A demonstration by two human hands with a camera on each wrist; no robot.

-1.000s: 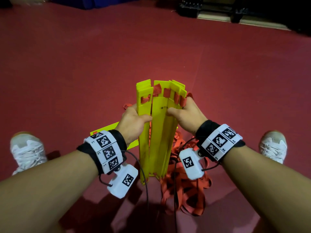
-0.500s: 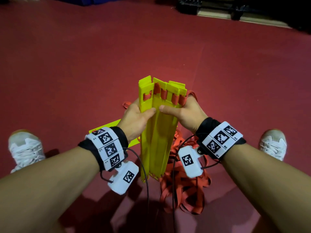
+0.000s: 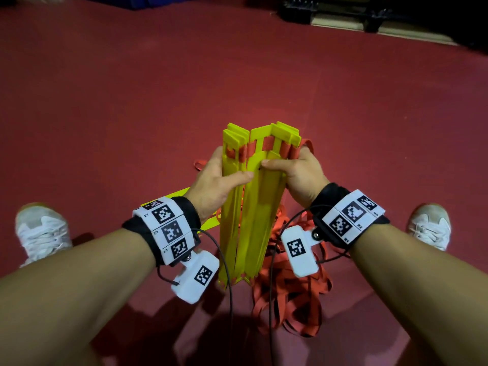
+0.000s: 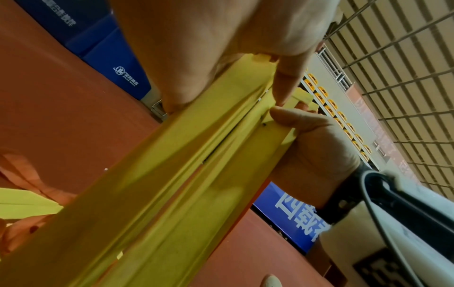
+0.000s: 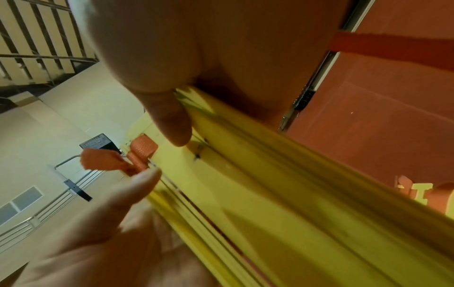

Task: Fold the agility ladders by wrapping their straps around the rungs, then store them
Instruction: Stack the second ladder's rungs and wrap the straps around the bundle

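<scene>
The bundle of flat yellow plastic rungs (image 3: 250,207), pressed nearly together half a second ago, has parted at its far end into a left group and a right group with a gap between. The left hand (image 3: 214,183) has slid further up, its thumb now lower than the thumb of the right hand (image 3: 295,173).

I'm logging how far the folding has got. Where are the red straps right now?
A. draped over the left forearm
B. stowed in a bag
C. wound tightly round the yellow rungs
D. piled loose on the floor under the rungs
D: the red straps lie in a loose heap on the floor below the upright yellow rungs, which both hands hold.
</scene>
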